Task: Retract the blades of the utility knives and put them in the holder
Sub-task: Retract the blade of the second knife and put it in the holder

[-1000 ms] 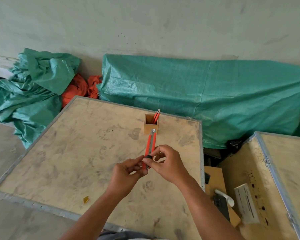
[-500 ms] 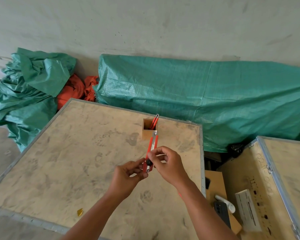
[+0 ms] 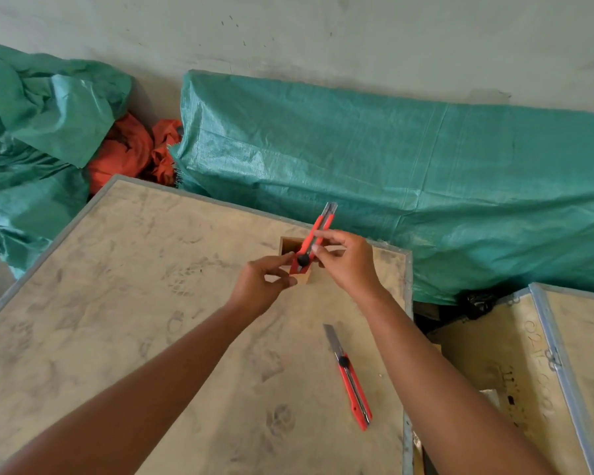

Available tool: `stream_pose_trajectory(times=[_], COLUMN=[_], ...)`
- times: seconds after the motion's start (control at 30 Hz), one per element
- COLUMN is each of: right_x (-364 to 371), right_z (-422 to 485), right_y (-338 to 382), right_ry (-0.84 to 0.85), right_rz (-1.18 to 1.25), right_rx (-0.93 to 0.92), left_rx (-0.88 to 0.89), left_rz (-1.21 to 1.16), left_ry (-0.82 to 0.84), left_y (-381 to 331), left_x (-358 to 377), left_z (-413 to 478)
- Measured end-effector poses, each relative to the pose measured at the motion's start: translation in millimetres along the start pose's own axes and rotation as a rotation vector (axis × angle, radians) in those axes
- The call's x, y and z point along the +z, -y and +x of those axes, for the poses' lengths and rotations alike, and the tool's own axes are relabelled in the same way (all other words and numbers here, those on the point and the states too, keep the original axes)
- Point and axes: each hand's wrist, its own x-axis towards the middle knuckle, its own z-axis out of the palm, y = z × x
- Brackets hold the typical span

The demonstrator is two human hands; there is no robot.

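I hold a red utility knife (image 3: 318, 234) upright and tilted right, just above the small wooden holder (image 3: 287, 244) at the far side of the crate top. My right hand (image 3: 348, 260) pinches its body near the black slider. My left hand (image 3: 266, 284) touches its lower end with fingertips. Its metal tip points up and away. A second red utility knife (image 3: 352, 385) lies on the crate top near the right edge, its blade extended toward the holder. The holder's inside is mostly hidden by my hands.
The work surface is a dusty plywood crate top (image 3: 124, 303) with a metal rim. A second crate (image 3: 563, 365) stands to the right across a gap. Green tarpaulin bundles (image 3: 426, 173) and orange cloth (image 3: 127, 156) lie behind against the wall.
Both hands moved the knife forward to just over the holder. The view tipped down and closer, bringing the second knife on the crate top into sight.
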Motion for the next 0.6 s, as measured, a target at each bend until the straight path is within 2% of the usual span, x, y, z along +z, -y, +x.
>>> stream_pose_trajectory(times=[0.1, 0.2, 0.37, 0.6], right_x=[19, 39, 64, 72], right_z=[24, 33, 29, 21], right_y=[-17, -33, -52, -63], right_ry=[-0.099, -0.151, -0.109, -0.060], right_rz=[-0.056, -0.126, -0.221, -0.279], right_rx=[-0.014, -0.040, -0.101, -0.100], left_rx=[-0.043, -0.089, -0.255, -0.250], left_rz=[0.135, 0.343, 0.300, 0.235], left_ry=[-0.060, -0.005, 0.046, 0.038], left_y=[9, 24, 40, 47], left_x=[3, 7, 13, 14], left_z=[34, 58, 73, 73])
